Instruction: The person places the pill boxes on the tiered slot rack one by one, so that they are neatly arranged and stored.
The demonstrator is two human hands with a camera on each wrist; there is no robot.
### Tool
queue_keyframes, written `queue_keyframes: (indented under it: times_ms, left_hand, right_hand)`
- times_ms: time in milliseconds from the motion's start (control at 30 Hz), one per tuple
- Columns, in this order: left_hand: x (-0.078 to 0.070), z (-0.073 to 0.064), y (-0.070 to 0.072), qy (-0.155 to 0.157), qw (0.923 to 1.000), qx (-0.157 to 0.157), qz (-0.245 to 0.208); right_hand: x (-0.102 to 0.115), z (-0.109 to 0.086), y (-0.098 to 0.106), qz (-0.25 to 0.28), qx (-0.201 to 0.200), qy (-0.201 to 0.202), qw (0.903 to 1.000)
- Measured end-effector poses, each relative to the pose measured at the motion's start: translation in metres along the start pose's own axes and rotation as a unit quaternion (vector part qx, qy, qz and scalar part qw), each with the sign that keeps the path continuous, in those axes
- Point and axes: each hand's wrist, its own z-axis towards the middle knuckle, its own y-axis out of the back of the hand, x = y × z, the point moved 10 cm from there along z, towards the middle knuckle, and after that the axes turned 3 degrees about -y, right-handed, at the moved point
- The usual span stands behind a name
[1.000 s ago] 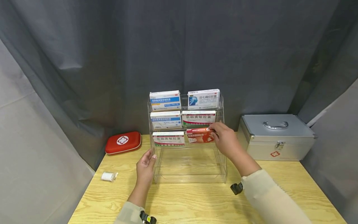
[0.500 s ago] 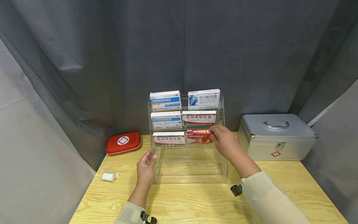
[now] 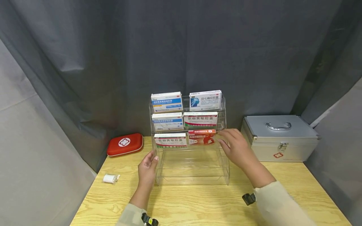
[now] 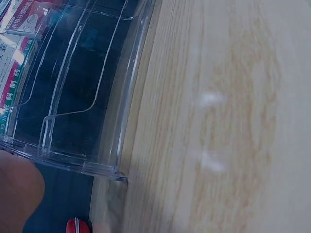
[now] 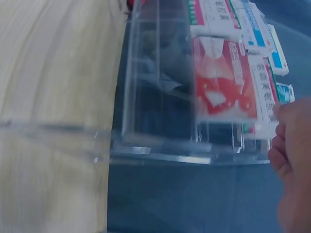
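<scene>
A clear acrylic display rack [image 3: 192, 180] stands on the table with medicine boxes on its upper tiers. My left hand [image 3: 147, 166] grips the rack's left side edge, thumb in front. My right hand [image 3: 234, 146] is at the rack's right side, thumb and fingers apart, just off the right end of a red medicine box [image 3: 201, 138]. That box stands in the third tier beside a white and green medicine box [image 3: 170, 141]. In the right wrist view the red box [image 5: 223, 80] sits behind the clear front, my fingers [image 5: 279, 150] near its end.
Blue and white boxes [image 3: 167, 121] and another white box [image 3: 205, 100] fill higher tiers. A silver first-aid case [image 3: 280, 139] stands right of the rack. At left lie a red zip case [image 3: 125, 144] and a wrapped white roll [image 3: 109, 178]. A dark curtain [image 3: 181, 47] hangs behind.
The right hand has let go of the red medicine box and moved slightly right. The box now stands straight in its tier. The left hand stays on the rack's edge.
</scene>
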Motion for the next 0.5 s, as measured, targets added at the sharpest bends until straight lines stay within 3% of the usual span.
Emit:
queue_keyframes:
  times_ms: [200, 333, 433, 500]
  left_hand:
    - [-0.005, 0.008, 0.003, -0.006, 0.9994, 0.022, 0.025]
    - [-0.020, 0.016, 0.007, -0.031, 0.9966, 0.049, 0.057]
    - [-0.041, 0.029, 0.016, -0.072, 0.9900, 0.061, 0.105]
    - [-0.058, 0.039, 0.026, -0.105, 0.9784, 0.061, 0.167]
  right_hand:
    - [-0.027, -0.015, 0.016, -0.027, 0.022, -0.009, 0.9993]
    - [-0.049, -0.021, 0.026, -0.044, 0.027, -0.033, 0.9981]
    - [-0.065, -0.023, 0.029, -0.061, 0.045, -0.057, 0.9955]
    - [-0.076, -0.022, 0.030, -0.073, 0.071, -0.075, 0.9920]
